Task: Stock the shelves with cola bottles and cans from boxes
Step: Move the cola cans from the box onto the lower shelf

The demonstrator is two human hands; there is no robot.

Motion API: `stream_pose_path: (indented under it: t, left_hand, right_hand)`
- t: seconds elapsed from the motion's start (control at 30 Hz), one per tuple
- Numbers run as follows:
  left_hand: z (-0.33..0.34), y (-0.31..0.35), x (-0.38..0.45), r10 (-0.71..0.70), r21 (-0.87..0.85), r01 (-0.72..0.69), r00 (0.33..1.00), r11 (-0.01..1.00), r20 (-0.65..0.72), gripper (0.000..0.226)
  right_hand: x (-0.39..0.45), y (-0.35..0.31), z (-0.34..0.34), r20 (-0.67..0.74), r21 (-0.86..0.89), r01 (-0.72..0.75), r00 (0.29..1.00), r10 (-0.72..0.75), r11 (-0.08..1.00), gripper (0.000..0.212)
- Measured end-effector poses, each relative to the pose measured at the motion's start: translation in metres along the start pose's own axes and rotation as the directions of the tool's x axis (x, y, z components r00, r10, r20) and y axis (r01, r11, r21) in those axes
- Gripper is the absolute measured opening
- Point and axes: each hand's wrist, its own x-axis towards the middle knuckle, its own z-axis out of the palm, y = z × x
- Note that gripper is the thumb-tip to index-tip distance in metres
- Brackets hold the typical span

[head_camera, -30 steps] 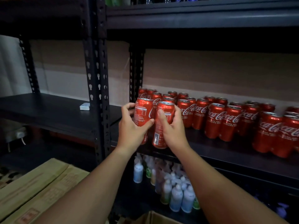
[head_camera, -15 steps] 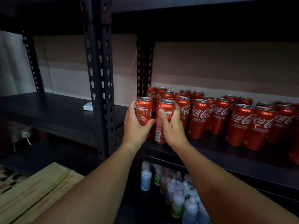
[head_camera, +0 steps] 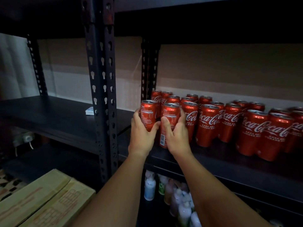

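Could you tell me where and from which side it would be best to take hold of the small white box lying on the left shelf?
Probably pinch the small white box across its two short side faces, coming from the front and above. It lies flat on the left shelf, partly behind the upright post, so approach from the post's left.

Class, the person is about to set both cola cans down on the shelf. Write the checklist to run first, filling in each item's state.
1. Left hand grips left can: ok.
2. Right hand grips right can: ok.
3. Both cans upright: ok.
4. Bare shelf in front of the stocked cans: ok.
5. Can bottoms already resting on shelf: cannot tell.
6. Left can clear of the upright post: ok.
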Motion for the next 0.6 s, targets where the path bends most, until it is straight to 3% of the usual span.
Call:
stream_pose_path:
  t: [0.17, 0.3, 0.6]
  left_hand:
    - [-0.0017, -0.0001, -0.0034, -0.020, 0.086, 0.029, 0.995, 0.996, -0.098, 0.088]
    - [-0.0028, 0.0013, -0.0059, -0.003, 0.063, 0.011, 0.993, 0.998, -0.120, 0.078]
    - [0.0004, 0.0011, -0.0085, 0.062, 0.065, -0.053, 0.987, 0.997, -0.148, 0.071]
  right_hand:
    - [-0.0019, 0.0019, -0.0014, -0.098, -0.216, 0.029, 0.994, -0.051, 0.976, 0.104]
    - [-0.0036, 0.0016, -0.0016, -0.159, -0.261, 0.025, 0.985, -0.068, 0.965, 0.100]
    - [-0.0062, -0.0030, -0.0045, -0.060, -0.115, -0.005, 0.998, -0.001, 0.993, 0.080]
